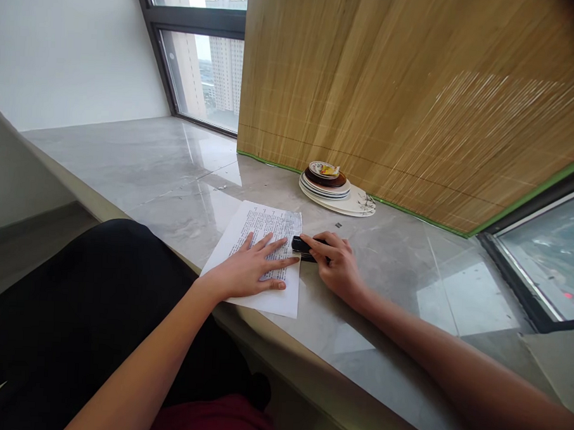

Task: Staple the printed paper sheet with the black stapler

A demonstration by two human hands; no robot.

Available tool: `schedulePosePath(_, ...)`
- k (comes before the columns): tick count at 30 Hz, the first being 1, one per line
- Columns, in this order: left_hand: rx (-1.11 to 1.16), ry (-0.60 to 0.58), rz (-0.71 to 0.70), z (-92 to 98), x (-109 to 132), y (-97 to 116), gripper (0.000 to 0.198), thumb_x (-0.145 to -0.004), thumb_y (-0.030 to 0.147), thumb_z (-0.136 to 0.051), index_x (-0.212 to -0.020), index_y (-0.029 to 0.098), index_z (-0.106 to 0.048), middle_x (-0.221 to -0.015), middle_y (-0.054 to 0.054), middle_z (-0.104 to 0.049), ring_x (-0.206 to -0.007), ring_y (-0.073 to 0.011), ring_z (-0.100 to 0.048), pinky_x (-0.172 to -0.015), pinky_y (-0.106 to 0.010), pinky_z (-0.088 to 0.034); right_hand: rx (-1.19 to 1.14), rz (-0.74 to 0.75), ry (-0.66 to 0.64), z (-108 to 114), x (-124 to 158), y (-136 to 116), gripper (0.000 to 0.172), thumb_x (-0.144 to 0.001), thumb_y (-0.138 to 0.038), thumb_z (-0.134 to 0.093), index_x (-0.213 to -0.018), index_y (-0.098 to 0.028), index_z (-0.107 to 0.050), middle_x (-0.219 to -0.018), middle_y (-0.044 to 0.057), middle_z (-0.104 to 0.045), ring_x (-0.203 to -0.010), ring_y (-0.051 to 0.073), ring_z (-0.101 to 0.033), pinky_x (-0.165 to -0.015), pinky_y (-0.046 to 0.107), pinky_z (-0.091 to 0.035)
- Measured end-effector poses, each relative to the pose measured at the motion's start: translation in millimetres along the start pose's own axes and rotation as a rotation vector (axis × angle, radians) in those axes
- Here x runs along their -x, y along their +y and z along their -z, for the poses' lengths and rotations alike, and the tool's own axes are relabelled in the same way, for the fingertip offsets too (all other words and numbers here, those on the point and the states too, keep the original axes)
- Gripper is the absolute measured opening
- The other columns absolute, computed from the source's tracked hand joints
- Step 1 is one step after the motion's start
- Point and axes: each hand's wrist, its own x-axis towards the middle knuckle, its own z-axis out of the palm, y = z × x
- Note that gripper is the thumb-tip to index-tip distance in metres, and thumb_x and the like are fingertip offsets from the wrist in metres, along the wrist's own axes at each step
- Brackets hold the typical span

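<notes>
White printed paper [267, 223] lies on the grey marble sill, its near corner reaching over the front edge. My left hand [251, 267] rests flat on the sheet with its fingers spread toward the right edge. In my right hand [337, 261] is a black stapler [301, 245], gripped from the right side. The stapler's front end sits at the right edge of the paper, close to my left fingertips. Whether its jaws are pressed together cannot be made out. Whether there is one sheet or more is also unclear.
Beyond the paper a stack of plates [323, 188] stands against a bamboo blind [369, 85]. Two small dark pieces, perhaps staples [338, 225], lie in front of it. Windows [200, 72] are at the back left and far right. The sill's front edge [346, 376] runs diagonally above my legs.
</notes>
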Motion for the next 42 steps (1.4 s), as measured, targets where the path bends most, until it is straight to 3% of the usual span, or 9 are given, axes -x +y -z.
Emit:
schedulePosePath(10,0.017,0.035,-0.018,-2.6,0.0,-2.0,0.062,-0.099,0.070,-0.045,-0.158,0.052,-0.034,-0.173,0.004,-0.015,-0.159,-0.0394,-0.011,-0.125,-0.069,-0.004,0.068,0.015,-0.048,2.9,-1.9,-2.2,0.049,-0.097,-0.010,-0.049,-0.133,-0.035,-0.070,-0.110,0.006,-0.070,-0.098,0.024,-0.062,-0.085,0.042,-0.038)
schedulePosePath(18,0.011,-0.013,0.006,1.9,-0.9,2.0,0.062,-0.100,0.068,-0.044,-0.158,0.051,-0.032,-0.174,0.003,-0.012,-0.159,-0.0410,-0.008,-0.123,-0.072,-0.004,0.222,0.129,-0.123,3.3,-4.6,-7.8,0.054,-0.088,-0.007,-0.056,-0.133,-0.034,-0.069,-0.104,0.009,-0.068,-0.099,0.028,-0.057,-0.090,0.045,-0.037)
schedulePosePath(21,0.006,-0.006,0.005,2.5,-0.5,2.4,0.062,-0.100,0.069,-0.041,-0.159,0.051,-0.031,-0.174,0.000,-0.013,-0.159,-0.0398,-0.010,-0.123,-0.071,-0.006,0.101,0.065,-0.051,1.4,-4.0,-4.2,0.043,-0.093,-0.017,-0.058,-0.134,-0.029,-0.067,-0.107,0.009,-0.068,-0.098,0.027,-0.060,-0.089,0.042,-0.044)
schedulePosePath(27,0.000,0.003,-0.009,2.3,0.0,-2.1,0.063,-0.099,0.071,-0.043,-0.158,0.050,-0.036,-0.173,-0.001,-0.021,-0.159,-0.0407,-0.014,-0.122,-0.072,-0.009,-0.116,-0.217,0.271,2.5,-7.9,8.5,0.030,-0.089,-0.025,-0.066,-0.119,-0.024,-0.071,-0.105,0.007,-0.070,-0.094,0.025,-0.067,-0.087,0.039,-0.052)
schedulePosePath(34,0.008,0.020,0.017,-4.2,-0.3,0.1,0.079,-0.097,0.073,-0.043,-0.164,0.032,-0.030,-0.171,-0.007,-0.026,-0.159,-0.0372,-0.013,-0.125,-0.067,-0.010,-0.155,-0.354,0.364,1.8,-11.6,18.9,0.028,-0.084,-0.040,-0.075,-0.105,-0.022,-0.076,-0.099,0.008,-0.071,-0.089,0.026,-0.068,-0.085,0.042,-0.053)
schedulePosePath(36,0.056,0.086,0.054,-0.2,0.2,1.5,0.080,-0.098,0.071,-0.045,-0.164,0.029,-0.027,-0.171,-0.009,-0.027,-0.159,-0.0358,-0.015,-0.126,-0.066,-0.012,-0.130,-0.346,0.441,5.1,-13.3,17.9,0.029,-0.085,-0.040,-0.073,-0.107,-0.021,-0.074,-0.099,0.008,-0.069,-0.089,0.025,-0.066,-0.085,0.041,-0.052)
schedulePosePath(38,0.131,0.242,0.100,9.4,3.5,-3.2,0.073,-0.102,0.064,-0.044,-0.162,0.026,-0.031,-0.168,-0.010,-0.033,-0.158,-0.0315,-0.023,-0.127,-0.059,-0.018,-0.109,-0.300,0.481,8.1,-16.1,10.9,0.028,-0.087,-0.038,-0.071,-0.109,-0.020,-0.072,-0.100,0.008,-0.067,-0.092,0.025,-0.065,-0.085,0.040,-0.052)
schedulePosePath(40,0.199,0.406,0.129,21.6,10.4,-17.8,0.054,-0.106,0.053,-0.040,-0.151,0.024,-0.048,-0.162,-0.009,-0.043,-0.152,-0.0256,-0.036,-0.126,-0.048,-0.027,-0.124,-0.256,0.434,6.6,-20.0,-3.5,0.026,-0.088,-0.035,-0.070,-0.110,-0.021,-0.069,-0.101,0.008,-0.066,-0.093,0.025,-0.064,-0.085,0.039,-0.052)
schedulePosePath(42,0.212,0.451,0.161,30.4,20.2,-41.8,0.041,-0.108,0.044,-0.037,-0.135,0.025,-0.061,-0.157,-0.007,-0.049,-0.146,-0.0227,-0.044,-0.123,-0.042,-0.034,-0.185,-0.235,0.318,-2.5,-25.3,-24.4,0.024,-0.087,-0.032,-0.071,-0.109,-0.022,-0.066,-0.101,0.006,-0.066,-0.092,0.024,-0.063,-0.083,0.037,-0.051)
